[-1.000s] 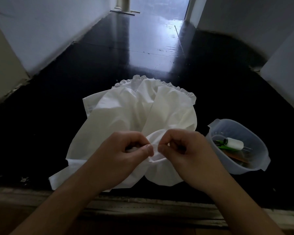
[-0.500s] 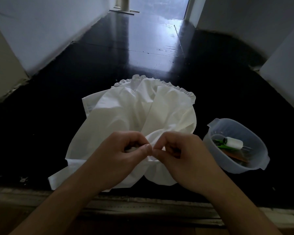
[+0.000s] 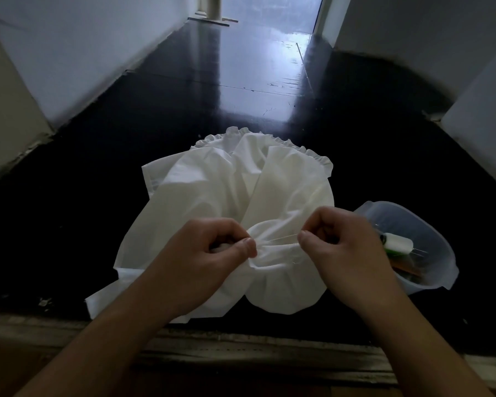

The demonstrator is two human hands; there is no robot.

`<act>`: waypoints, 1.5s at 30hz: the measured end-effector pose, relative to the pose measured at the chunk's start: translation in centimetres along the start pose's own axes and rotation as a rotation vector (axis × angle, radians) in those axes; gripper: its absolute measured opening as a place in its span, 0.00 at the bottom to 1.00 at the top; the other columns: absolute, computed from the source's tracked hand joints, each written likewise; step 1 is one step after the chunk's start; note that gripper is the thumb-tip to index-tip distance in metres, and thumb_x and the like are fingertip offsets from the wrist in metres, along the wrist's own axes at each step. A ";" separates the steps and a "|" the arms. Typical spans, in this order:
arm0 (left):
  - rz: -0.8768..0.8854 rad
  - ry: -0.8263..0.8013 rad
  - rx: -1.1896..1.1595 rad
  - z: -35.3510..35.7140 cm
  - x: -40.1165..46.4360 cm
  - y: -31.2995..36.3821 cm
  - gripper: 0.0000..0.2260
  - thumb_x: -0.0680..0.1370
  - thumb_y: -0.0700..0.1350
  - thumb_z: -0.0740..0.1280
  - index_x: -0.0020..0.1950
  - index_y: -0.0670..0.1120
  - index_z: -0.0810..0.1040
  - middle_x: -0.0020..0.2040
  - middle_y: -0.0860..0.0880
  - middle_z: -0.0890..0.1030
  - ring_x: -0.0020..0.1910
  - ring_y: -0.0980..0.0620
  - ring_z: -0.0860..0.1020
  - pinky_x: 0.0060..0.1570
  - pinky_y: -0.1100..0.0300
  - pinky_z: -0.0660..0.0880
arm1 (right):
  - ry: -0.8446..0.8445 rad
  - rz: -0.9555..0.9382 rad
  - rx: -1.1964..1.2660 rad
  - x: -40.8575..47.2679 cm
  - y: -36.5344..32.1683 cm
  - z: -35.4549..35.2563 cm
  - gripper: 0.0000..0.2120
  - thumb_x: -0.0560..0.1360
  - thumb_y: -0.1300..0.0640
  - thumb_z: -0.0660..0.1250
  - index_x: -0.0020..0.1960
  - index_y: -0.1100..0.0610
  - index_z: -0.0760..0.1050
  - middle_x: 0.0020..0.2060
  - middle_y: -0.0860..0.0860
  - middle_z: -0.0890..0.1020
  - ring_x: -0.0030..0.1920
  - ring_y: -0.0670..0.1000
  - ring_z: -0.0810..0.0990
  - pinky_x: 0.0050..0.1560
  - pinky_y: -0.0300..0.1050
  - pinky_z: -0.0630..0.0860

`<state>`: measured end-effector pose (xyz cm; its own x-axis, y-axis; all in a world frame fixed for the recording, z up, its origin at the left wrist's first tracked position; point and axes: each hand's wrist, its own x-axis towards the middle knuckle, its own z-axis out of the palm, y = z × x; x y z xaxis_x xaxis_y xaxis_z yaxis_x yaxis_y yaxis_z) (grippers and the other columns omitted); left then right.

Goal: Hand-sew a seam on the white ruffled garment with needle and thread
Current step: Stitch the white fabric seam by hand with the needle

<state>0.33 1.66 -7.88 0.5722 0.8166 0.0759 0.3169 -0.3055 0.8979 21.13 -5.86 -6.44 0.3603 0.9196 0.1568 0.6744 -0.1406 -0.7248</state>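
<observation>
The white ruffled garment [image 3: 229, 202] is spread over the dark glossy floor [image 3: 184, 96] in the middle of the frame, its gathered frill edge turned toward the upper part of the picture and a bunched fold raised at the lower centre. That fold is gripped by the left hand [image 3: 209, 259]: the fingers are curled tightly and the cloth is pinched between thumb and forefinger, with more fabric gathered inside the palm. The right hand [image 3: 338, 253] is held just right of the fold, with its fingers curled in and thumb and forefinger pressed together on a fine thread [image 3: 281, 239]. The thread is seen as a thin pale line drawn taut from the pinched cloth to the right fingertips. Whether a needle is held there cannot be told; it is too small to be made out. The two hands are kept apart, with only the thread and the fold between them.

At the right of the frame, near the garment, a translucent plastic bowl [image 3: 430, 222] is set on the floor. A white thread spool [image 3: 397, 242] is lying inside it, above some green and brown items that are too blurred to be named.
</observation>
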 end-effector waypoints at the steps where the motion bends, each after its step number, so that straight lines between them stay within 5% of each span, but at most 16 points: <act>1: 0.000 0.004 0.002 0.0 0.0 -0.1 0.07 0.80 0.51 0.72 0.42 0.57 0.85 0.38 0.40 0.83 0.39 0.38 0.81 0.40 0.52 0.73 | 0.028 0.015 -0.011 0.0 0.1 0.1 0.11 0.75 0.61 0.71 0.35 0.51 0.78 0.29 0.47 0.79 0.30 0.44 0.76 0.32 0.35 0.71; 8: -0.015 0.025 0.005 0.1 0.1 -0.3 0.06 0.79 0.52 0.71 0.42 0.57 0.85 0.37 0.46 0.84 0.39 0.43 0.82 0.41 0.54 0.74 | 0.085 0.098 -0.071 0.1 0.0 0.2 0.09 0.73 0.58 0.70 0.35 0.51 0.78 0.28 0.48 0.79 0.35 0.45 0.78 0.32 0.36 0.71; 13: -0.006 0.040 0.002 0.0 0.1 -0.1 0.07 0.79 0.49 0.72 0.43 0.57 0.86 0.38 0.54 0.84 0.38 0.42 0.81 0.37 0.57 0.74 | 0.177 0.141 0.084 -0.1 -0.4 0.1 0.05 0.77 0.56 0.70 0.48 0.46 0.76 0.29 0.55 0.80 0.28 0.48 0.76 0.27 0.41 0.71; 18: -0.027 0.000 -0.057 -0.4 -0.2 0.2 0.10 0.80 0.45 0.72 0.49 0.61 0.85 0.46 0.56 0.86 0.40 0.42 0.85 0.41 0.41 0.81 | 0.329 0.174 0.077 -0.2 -0.4 -0.2 0.07 0.79 0.57 0.68 0.50 0.46 0.75 0.31 0.52 0.80 0.35 0.46 0.80 0.30 0.45 0.77; 20: -0.039 0.006 -0.068 -0.5 -0.3 0.2 0.11 0.80 0.43 0.71 0.52 0.61 0.85 0.48 0.56 0.86 0.42 0.48 0.87 0.44 0.41 0.83 | 0.291 0.164 0.060 -0.2 -0.4 -0.2 0.07 0.79 0.59 0.68 0.50 0.47 0.75 0.30 0.52 0.80 0.32 0.46 0.79 0.28 0.41 0.74; 24: -0.017 0.025 -0.081 -0.4 -0.3 0.1 0.14 0.79 0.41 0.73 0.55 0.61 0.84 0.50 0.59 0.85 0.46 0.57 0.86 0.44 0.57 0.83 | 0.001 0.029 0.225 -0.9 -1.7 0.0 0.07 0.79 0.60 0.70 0.48 0.48 0.78 0.24 0.55 0.75 0.23 0.46 0.68 0.25 0.37 0.65; 28: 0.014 0.024 -0.073 -0.3 -0.2 -0.1 0.13 0.79 0.41 0.74 0.57 0.59 0.83 0.50 0.57 0.85 0.48 0.57 0.86 0.48 0.60 0.83 | -0.192 -0.106 0.093 -1.7 -2.5 1.3 0.05 0.76 0.49 0.73 0.47 0.44 0.77 0.26 0.52 0.75 0.25 0.45 0.71 0.27 0.35 0.68; 33: 0.016 0.050 -0.072 -0.5 -0.3 -0.3 0.14 0.78 0.41 0.75 0.56 0.60 0.84 0.50 0.55 0.85 0.52 0.57 0.85 0.53 0.59 0.80 | -0.108 -0.138 -0.080 -1.7 -2.0 2.0 0.07 0.77 0.49 0.73 0.43 0.45 0.76 0.32 0.39 0.79 0.32 0.42 0.78 0.36 0.32 0.74; 41: -0.008 0.138 -0.105 -0.6 -0.3 0.0 0.10 0.76 0.42 0.77 0.52 0.57 0.85 0.47 0.58 0.86 0.48 0.59 0.85 0.52 0.58 0.80 | -0.121 -0.180 0.018 -1.6 -1.7 1.1 0.09 0.75 0.56 0.73 0.38 0.49 0.77 0.25 0.48 0.75 0.26 0.45 0.73 0.30 0.33 0.68; 45: -0.003 0.126 -0.103 -0.6 -0.4 0.0 0.10 0.75 0.43 0.77 0.52 0.57 0.85 0.46 0.56 0.87 0.47 0.56 0.86 0.48 0.58 0.82 | -0.174 -0.148 0.189 -1.6 -2.0 0.6 0.06 0.77 0.56 0.71 0.51 0.47 0.78 0.25 0.52 0.73 0.26 0.46 0.69 0.30 0.36 0.67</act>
<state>-0.36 1.62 -7.61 0.4701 0.8743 0.1209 0.2359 -0.2565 0.9373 18.80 -6.81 -5.65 0.1399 0.9765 0.1640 0.5733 0.0551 -0.8175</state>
